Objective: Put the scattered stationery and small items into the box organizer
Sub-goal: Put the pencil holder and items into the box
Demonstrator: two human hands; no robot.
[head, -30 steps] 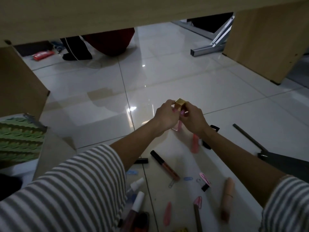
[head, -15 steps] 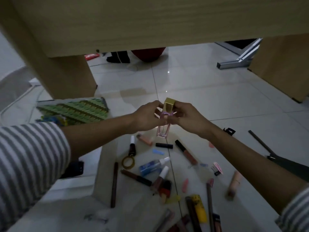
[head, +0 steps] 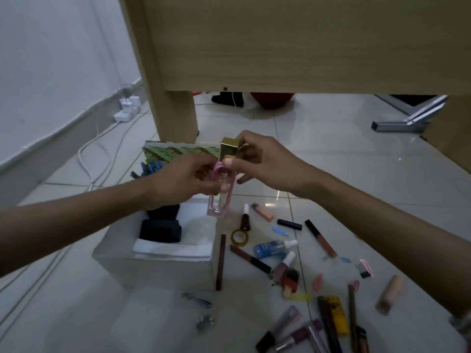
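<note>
Holding a pink bottle (head: 219,197) upright above the right edge of the box (head: 153,267), the left hand (head: 178,179) grips its body while the right hand (head: 262,161) pinches its gold cap (head: 229,147).

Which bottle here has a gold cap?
The pink bottle gripped by the left hand and right hand; the blue spray bottle and nail polish bottle have white tops.

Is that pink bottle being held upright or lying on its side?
Upright: the pink bottle points base down, gold cap on top, gripped by the left hand and the right hand.
</note>
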